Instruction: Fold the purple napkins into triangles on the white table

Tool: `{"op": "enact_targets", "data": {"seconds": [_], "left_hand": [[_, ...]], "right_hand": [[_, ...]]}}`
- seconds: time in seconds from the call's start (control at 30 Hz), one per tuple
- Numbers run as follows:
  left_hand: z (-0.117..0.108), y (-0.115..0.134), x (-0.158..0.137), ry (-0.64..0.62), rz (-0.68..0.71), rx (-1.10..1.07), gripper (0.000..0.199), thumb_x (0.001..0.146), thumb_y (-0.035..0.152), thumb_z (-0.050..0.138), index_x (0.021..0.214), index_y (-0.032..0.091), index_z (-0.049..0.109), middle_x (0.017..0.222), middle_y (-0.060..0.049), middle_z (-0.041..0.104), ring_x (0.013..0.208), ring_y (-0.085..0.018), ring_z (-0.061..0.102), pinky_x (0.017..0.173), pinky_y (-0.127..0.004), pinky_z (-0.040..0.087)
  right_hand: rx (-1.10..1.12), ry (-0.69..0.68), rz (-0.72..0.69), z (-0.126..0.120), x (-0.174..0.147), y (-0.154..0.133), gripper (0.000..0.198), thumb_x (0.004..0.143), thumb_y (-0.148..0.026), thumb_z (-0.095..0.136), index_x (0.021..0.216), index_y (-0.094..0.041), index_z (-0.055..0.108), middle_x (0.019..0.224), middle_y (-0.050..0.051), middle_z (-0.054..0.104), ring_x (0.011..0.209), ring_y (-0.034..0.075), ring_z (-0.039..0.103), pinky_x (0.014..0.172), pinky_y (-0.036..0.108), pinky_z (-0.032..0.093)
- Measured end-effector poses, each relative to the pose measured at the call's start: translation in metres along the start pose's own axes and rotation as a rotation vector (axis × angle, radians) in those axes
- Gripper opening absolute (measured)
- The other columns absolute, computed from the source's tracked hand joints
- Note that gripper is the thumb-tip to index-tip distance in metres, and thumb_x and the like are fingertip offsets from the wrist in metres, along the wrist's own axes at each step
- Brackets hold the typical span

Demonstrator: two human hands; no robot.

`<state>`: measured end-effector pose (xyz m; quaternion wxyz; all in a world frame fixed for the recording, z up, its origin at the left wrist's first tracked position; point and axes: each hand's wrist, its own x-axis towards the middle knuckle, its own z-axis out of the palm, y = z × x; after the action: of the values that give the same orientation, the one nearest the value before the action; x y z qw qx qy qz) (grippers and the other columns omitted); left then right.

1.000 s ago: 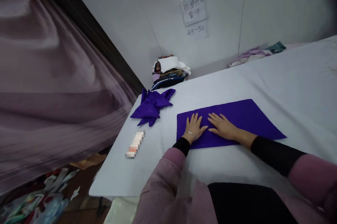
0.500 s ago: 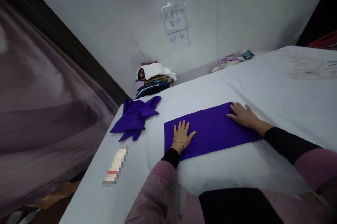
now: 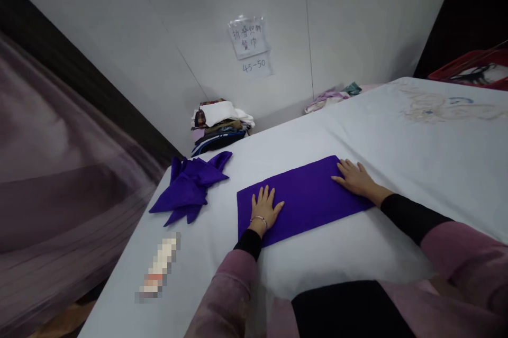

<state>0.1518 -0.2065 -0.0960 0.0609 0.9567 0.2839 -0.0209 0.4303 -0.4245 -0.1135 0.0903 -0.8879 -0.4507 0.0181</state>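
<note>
A purple cloth napkin (image 3: 304, 198), folded into a long rectangle, lies flat on the white-covered table (image 3: 190, 280). My left hand (image 3: 265, 208) rests palm down on its left end, fingers spread, with a thin bracelet at the wrist. On the right end lies my right hand (image 3: 354, 176), also flat with its fingers apart. Left of the napkin sits a bunch of purple folded napkins (image 3: 188, 184) with pointed corners. Both palms hide small parts of the cloth under them.
A pixelated strip-like item (image 3: 159, 266) lies near the table's left edge. Stacked folded clothes (image 3: 220, 126) stand against the wall, with more cloths (image 3: 329, 97) farther right. A red basket (image 3: 472, 68) is at the far right, and a sheer curtain (image 3: 71, 184) hangs at left.
The whole view has shifted, so the table's things appear a little farther left. Both hands stay flat on the napkin's two ends, with no visible change in the cloth.
</note>
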Motion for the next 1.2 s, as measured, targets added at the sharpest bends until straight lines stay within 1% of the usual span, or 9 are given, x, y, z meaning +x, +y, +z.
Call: {"op": "enact_targets", "data": {"seconds": [0.13, 0.27, 0.4, 0.57, 0.67, 0.87, 0.93, 1.03, 1.2], "left_hand": [[-0.006, -0.003, -0.001, 0.018, -0.047, -0.171, 0.065, 0.091, 0.055, 0.035, 0.146, 0.021, 0.029, 0.156, -0.008, 0.02, 0.144, -0.025, 0.014, 0.115, -0.052, 0.011], [-0.013, -0.023, -0.021, 0.196, -0.221, -0.273, 0.057, 0.091, 0.045, 0.042, 0.14, 0.016, 0.039, 0.152, -0.013, 0.03, 0.14, -0.024, 0.026, 0.114, -0.043, 0.023], [-0.01, -0.049, -0.062, 0.266, -0.406, -0.21, 0.05, 0.088, 0.035, 0.049, 0.131, 0.01, 0.049, 0.139, -0.017, 0.048, 0.131, -0.026, 0.042, 0.108, -0.04, 0.033], [0.0, -0.053, -0.101, 0.257, -0.438, -0.108, 0.047, 0.087, 0.034, 0.052, 0.129, 0.013, 0.051, 0.136, -0.015, 0.05, 0.127, -0.027, 0.044, 0.106, -0.04, 0.034], [-0.003, -0.047, -0.105, 0.266, -0.466, -0.078, 0.043, 0.088, 0.035, 0.051, 0.126, 0.017, 0.053, 0.13, -0.013, 0.055, 0.121, -0.027, 0.047, 0.101, -0.04, 0.037], [-0.015, -0.039, -0.089, 0.226, -0.527, -0.043, 0.041, 0.087, 0.034, 0.052, 0.123, 0.015, 0.054, 0.115, -0.013, 0.06, 0.108, -0.026, 0.054, 0.091, -0.037, 0.042], [-0.017, -0.037, -0.083, 0.202, -0.557, -0.053, 0.04, 0.086, 0.033, 0.054, 0.122, 0.015, 0.054, 0.114, -0.013, 0.06, 0.108, -0.026, 0.055, 0.09, -0.036, 0.042], [-0.019, -0.037, -0.076, 0.171, -0.612, -0.138, 0.04, 0.085, 0.032, 0.056, 0.12, 0.014, 0.054, 0.116, -0.014, 0.057, 0.106, -0.024, 0.057, 0.088, -0.032, 0.044], [-0.022, -0.05, -0.068, 0.159, -0.715, -0.347, 0.054, 0.078, 0.029, 0.066, 0.126, 0.012, 0.05, 0.118, -0.016, 0.058, 0.108, -0.025, 0.059, 0.09, -0.031, 0.044]], "right_hand": [[0.062, 0.027, -0.236, 0.0, -0.023, -0.04, 0.075, 0.088, -0.066, 0.024, 0.146, -0.019, 0.032, 0.152, 0.011, 0.027, 0.141, 0.028, 0.018, 0.113, 0.051, 0.014], [0.123, -0.001, -0.436, 0.01, -0.039, -0.071, 0.072, 0.088, -0.066, 0.027, 0.146, -0.023, 0.032, 0.153, 0.008, 0.028, 0.14, 0.027, 0.02, 0.114, 0.049, 0.016], [0.099, 0.011, -0.351, 0.029, -0.033, -0.042, 0.076, 0.086, -0.067, 0.027, 0.142, -0.017, 0.039, 0.149, 0.014, 0.035, 0.138, 0.032, 0.026, 0.11, 0.055, 0.02], [0.07, 0.096, -0.26, 0.047, -0.022, 0.003, 0.08, 0.085, -0.067, 0.023, 0.14, -0.011, 0.041, 0.146, 0.018, 0.038, 0.137, 0.036, 0.027, 0.108, 0.06, 0.021], [0.057, 0.101, -0.233, 0.043, -0.018, -0.005, 0.084, 0.084, -0.068, 0.022, 0.139, -0.008, 0.042, 0.146, 0.02, 0.037, 0.136, 0.037, 0.027, 0.107, 0.06, 0.022], [0.111, 0.012, -0.365, 0.024, -0.004, -0.088, 0.079, 0.086, -0.067, 0.025, 0.143, -0.014, 0.037, 0.15, 0.014, 0.034, 0.139, 0.032, 0.023, 0.112, 0.054, 0.016], [0.108, -0.041, -0.406, 0.022, 0.002, -0.105, 0.078, 0.087, -0.066, 0.024, 0.143, -0.014, 0.037, 0.15, 0.013, 0.032, 0.14, 0.031, 0.022, 0.113, 0.052, 0.015], [0.071, -0.098, -0.384, 0.025, 0.01, -0.098, 0.077, 0.087, -0.065, 0.024, 0.143, -0.014, 0.038, 0.151, 0.013, 0.031, 0.14, 0.03, 0.022, 0.112, 0.054, 0.016], [0.019, -0.019, -0.209, 0.028, 0.013, -0.042, 0.077, 0.087, -0.063, 0.022, 0.141, -0.011, 0.039, 0.15, 0.016, 0.032, 0.139, 0.033, 0.023, 0.109, 0.058, 0.02]]}}
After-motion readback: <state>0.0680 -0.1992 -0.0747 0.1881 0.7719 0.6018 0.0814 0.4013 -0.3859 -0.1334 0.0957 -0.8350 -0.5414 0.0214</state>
